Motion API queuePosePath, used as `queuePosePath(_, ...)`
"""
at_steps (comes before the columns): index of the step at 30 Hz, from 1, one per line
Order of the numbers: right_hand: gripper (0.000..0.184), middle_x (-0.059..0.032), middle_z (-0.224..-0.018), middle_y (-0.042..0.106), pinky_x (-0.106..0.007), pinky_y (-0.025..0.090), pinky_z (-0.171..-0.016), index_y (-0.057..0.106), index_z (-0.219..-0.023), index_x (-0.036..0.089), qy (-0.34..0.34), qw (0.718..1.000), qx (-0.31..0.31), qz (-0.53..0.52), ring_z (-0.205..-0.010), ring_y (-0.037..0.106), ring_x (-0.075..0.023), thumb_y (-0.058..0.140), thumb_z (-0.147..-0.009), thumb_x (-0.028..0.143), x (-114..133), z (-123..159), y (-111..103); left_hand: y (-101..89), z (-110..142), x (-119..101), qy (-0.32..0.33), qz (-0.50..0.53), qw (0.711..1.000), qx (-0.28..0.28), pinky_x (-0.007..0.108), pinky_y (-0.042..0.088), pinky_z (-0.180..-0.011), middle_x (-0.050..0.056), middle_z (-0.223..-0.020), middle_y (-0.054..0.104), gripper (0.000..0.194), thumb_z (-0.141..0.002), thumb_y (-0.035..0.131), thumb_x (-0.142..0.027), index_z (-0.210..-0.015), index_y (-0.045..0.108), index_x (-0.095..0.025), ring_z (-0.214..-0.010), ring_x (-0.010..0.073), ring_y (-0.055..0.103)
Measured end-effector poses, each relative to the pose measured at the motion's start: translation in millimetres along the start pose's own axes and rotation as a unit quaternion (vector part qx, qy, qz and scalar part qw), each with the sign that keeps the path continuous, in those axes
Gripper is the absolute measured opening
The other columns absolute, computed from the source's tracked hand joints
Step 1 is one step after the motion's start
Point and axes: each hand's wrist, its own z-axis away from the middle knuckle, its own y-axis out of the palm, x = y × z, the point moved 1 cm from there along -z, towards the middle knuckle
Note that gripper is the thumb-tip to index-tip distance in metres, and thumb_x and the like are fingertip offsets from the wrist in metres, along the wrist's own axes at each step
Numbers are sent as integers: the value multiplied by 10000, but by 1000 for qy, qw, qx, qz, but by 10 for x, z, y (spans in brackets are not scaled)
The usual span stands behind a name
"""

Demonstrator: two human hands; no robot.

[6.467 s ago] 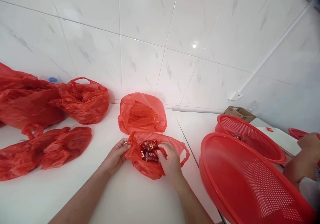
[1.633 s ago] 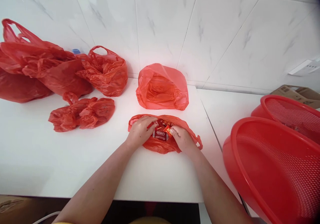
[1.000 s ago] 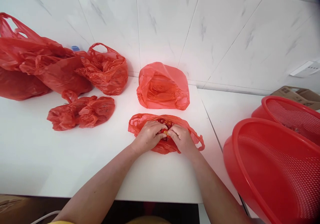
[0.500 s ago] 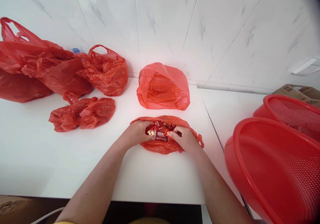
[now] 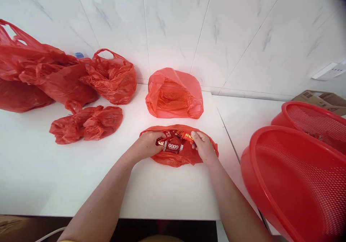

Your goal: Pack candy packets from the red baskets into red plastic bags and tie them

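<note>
An open red plastic bag (image 5: 173,160) lies on the white table with small wrapped sweets inside. My left hand (image 5: 149,144) reaches into its left side, fingers curled, with a gold-and-red wrapped sweet (image 5: 161,142) at the fingertips. On the right, my right hand (image 5: 203,146) pinches a red packet with yellow lettering (image 5: 187,137) between thumb and fingers, at the bag's mouth. Between the hands, a dark red packet with white characters (image 5: 173,147) lies in the bag. Directly behind stands another red bag (image 5: 174,96), its mouth open towards me.
Several filled red bags (image 5: 113,78) stand along the tiled wall at the left. A crumpled red bag (image 5: 86,124) lies before them. Two red mesh baskets (image 5: 259,155) are at the right, with a cardboard box (image 5: 319,99) behind. A table seam (image 5: 229,137) runs beside the baskets.
My right hand has shifted slightly right and up with the red packet, which now shows more of its lettering. The dark red packet is more exposed. My left hand stays nearly in place.
</note>
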Motion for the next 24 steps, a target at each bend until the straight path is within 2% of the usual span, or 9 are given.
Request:
queuePosePath(5,406,40,-570,474,-240,335,-518,476,-674,213,13,998,6,-69,-528,434,-119,435,-861,571,-82,-46,-28,16,-29,35,-31,-5,999,-9,285,500,-706,-10,-930,695,238,-747,556,-222,-952,669,-264,-836,189,628)
queuePosePath(7,407,42,-557,469,-241,330,-509,467,-664,214,12,998,6,-65,-522,429,-121,437,-857,571,-72,-44,-20,26,-49,8,-26,-15,998,-57,325,496,-808,17,-1020,680,293,-766,584,-264,-1047,664,-260,-928,208,617)
queuePosePath(9,400,43,-554,463,-242,326,-504,436,-646,215,0,999,5,-49,-524,420,-121,443,-860,553,-35,-27,3,43,-66,-63,-8,-14,991,-131,352,475,-884,42,-1065,663,303,-802,575,-301,-1087,658,-238,-990,214,597)
queuePosePath(11,388,46,-557,438,-240,314,-502,385,-619,215,-32,999,5,-22,-531,399,-118,467,-861,508,17,1,40,84,-74,-160,-3,12,982,-187,351,475,-891,46,-1021,671,275,-840,544,-316,-1069,662,-217,-974,203,599)
queuePosePath(12,382,48,-561,419,-239,306,-502,365,-611,214,-56,998,8,-9,-537,384,-115,484,-859,479,42,17,61,117,-76,-208,-10,38,981,-192,340,492,-857,41,-986,680,269,-850,536,-324,-1061,662,-215,-926,191,611)
queuePosePath(13,375,49,-567,400,-239,297,-503,353,-607,213,-80,997,10,3,-542,369,-113,499,-857,452,64,32,83,157,-78,-250,-21,70,981,-180,326,511,-803,35,-957,687,269,-851,540,-337,-1060,660,-217,-859,178,623)
queuePosePath(16,349,47,-586,382,-239,294,-510,353,-615,212,-132,991,14,12,-556,354,-110,503,-864,404,96,64,134,288,-77,-319,-58,183,977,-98,298,533,-660,30,-925,697,330,-819,588,-370,-1114,632,-230,-707,156,631)
queuePosePath(20,323,44,-596,398,-239,313,-519,369,-636,213,-150,988,31,0,-560,367,-109,469,-891,384,88,72,147,368,-80,-307,-108,319,941,-38,321,541,-724,47,-935,700,374,-801,611,-342,-1153,601,-217,-772,177,659)
queuePosePath(24,298,36,-619,431,-243,345,-535,427,-668,212,-155,985,66,-21,-575,405,-112,429,-911,384,88,74,138,352,-96,-309,-130,407,904,-14,305,528,-698,36,-893,684,253,-789,627,-326,-996,605,-183,-734,151,644)
